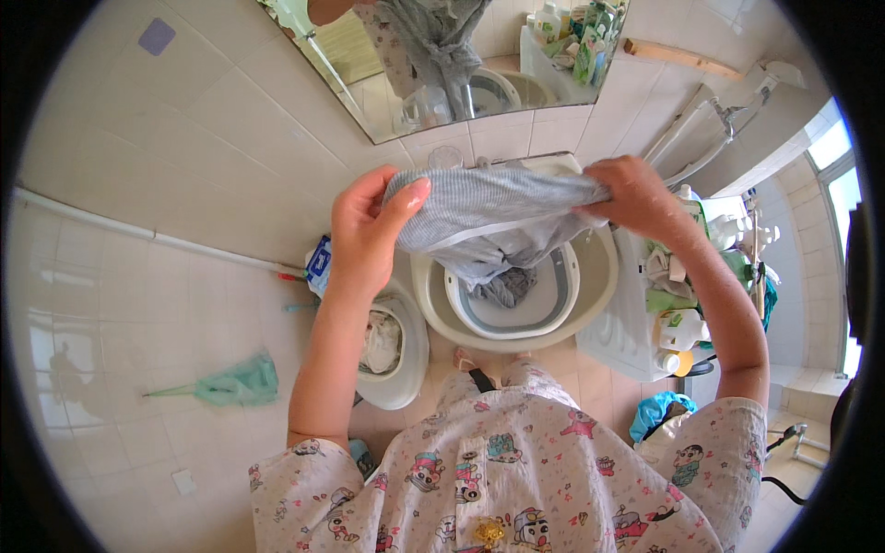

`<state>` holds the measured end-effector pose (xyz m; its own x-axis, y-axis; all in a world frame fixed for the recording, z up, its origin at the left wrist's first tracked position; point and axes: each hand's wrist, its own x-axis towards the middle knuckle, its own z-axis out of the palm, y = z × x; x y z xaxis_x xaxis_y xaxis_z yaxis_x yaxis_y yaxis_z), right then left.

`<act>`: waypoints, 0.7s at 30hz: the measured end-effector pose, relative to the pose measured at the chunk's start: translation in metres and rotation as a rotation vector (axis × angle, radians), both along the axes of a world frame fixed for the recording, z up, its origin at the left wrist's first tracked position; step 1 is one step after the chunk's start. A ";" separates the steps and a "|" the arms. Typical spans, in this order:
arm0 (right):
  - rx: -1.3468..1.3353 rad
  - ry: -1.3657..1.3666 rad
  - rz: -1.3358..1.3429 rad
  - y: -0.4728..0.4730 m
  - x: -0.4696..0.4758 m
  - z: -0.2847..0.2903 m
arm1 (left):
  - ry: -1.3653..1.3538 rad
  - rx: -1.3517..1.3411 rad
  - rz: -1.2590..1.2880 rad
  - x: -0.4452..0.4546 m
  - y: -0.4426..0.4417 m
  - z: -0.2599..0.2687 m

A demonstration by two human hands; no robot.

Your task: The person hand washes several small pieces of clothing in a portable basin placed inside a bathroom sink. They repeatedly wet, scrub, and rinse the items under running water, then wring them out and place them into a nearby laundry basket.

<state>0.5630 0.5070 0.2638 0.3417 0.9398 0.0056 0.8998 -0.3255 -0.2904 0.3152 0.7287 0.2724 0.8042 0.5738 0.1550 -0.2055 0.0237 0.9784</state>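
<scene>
A grey finely striped garment (484, 207) is stretched between my two hands over the sink. My left hand (370, 221) grips its left end, thumb on top of the cloth. At the right end my right hand (632, 197) pinches the fabric. The lower folds of the cloth hang down into a white and grey plastic basin (570, 307), where a darker grey wet bunch lies in whitish water. That basin stands inside the beige washbasin (605, 297). Whether the bunch is part of the held garment cannot be told.
A mirror (442, 62) hangs ahead. On the right, a white washing machine (612, 332) bears bottles and cloths. At left, a toilet (408, 387) holds a small basin with pale cloth. A green plastic bag (242, 380) hangs on the left wall.
</scene>
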 end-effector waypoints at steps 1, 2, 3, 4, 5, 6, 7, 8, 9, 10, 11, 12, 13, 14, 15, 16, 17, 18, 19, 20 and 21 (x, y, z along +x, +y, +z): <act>0.014 -0.050 -0.044 -0.003 0.001 0.013 | -0.025 -0.001 0.006 0.000 0.004 0.007; 0.148 0.012 -0.107 -0.007 -0.005 0.027 | -0.050 -0.004 0.011 0.001 0.007 0.016; 0.286 0.081 -0.163 -0.011 -0.013 0.041 | -0.070 -0.001 0.021 0.000 0.010 0.027; 0.417 0.143 -0.225 -0.015 -0.020 0.054 | -0.100 -0.002 0.056 0.002 0.011 0.040; 0.578 0.152 -0.229 -0.012 -0.020 0.062 | -0.154 0.031 0.095 0.007 0.009 0.056; 0.732 0.153 -0.237 -0.012 -0.021 0.073 | -0.217 0.051 0.050 0.016 0.006 0.079; 0.735 0.170 -0.237 -0.001 -0.036 0.096 | -0.282 0.082 0.057 0.024 -0.005 0.105; 0.722 0.488 -0.096 0.008 -0.040 0.116 | -0.356 0.100 0.054 0.034 -0.015 0.122; 0.709 0.472 -0.033 0.021 -0.055 0.123 | -0.393 0.169 -0.018 0.043 -0.009 0.131; 0.694 0.453 0.024 0.032 -0.070 0.128 | -0.429 0.235 -0.094 0.050 -0.006 0.138; 0.678 0.435 0.082 0.039 -0.080 0.132 | -0.456 0.314 -0.146 0.055 -0.017 0.145; 0.621 0.470 0.043 0.045 -0.084 0.138 | -0.482 0.395 -0.198 0.062 -0.033 0.155; 0.562 0.499 -0.009 0.049 -0.081 0.144 | -0.512 0.467 -0.261 0.068 -0.043 0.160; 0.594 0.508 -0.074 0.049 -0.077 0.145 | -0.579 0.617 -0.179 0.068 -0.039 0.158; 0.627 0.517 -0.141 0.049 -0.071 0.145 | -0.644 0.760 -0.096 0.069 -0.032 0.150; 0.755 0.504 -0.216 0.043 -0.063 0.140 | -0.654 0.799 -0.042 0.066 -0.030 0.135; 0.882 0.486 -0.294 0.037 -0.057 0.137 | -0.665 0.835 0.014 0.065 -0.028 0.119; 0.811 0.624 -0.069 0.035 -0.054 0.149 | -0.616 0.769 0.038 0.058 -0.028 0.085; 0.925 0.664 -0.090 0.038 -0.065 0.161 | -0.557 0.716 0.070 0.048 -0.025 0.047; 1.039 0.714 -0.104 0.047 -0.084 0.176 | -0.383 0.651 -0.069 0.039 -0.014 -0.007; 1.152 0.769 -0.120 0.054 -0.102 0.189 | -0.204 0.578 -0.201 0.027 -0.004 -0.059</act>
<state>0.4609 0.5613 0.4528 0.6900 0.4993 0.5241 0.3773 0.3698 -0.8490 0.3420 0.7243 0.2137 0.8088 0.1934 0.5553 -0.4352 -0.4381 0.7865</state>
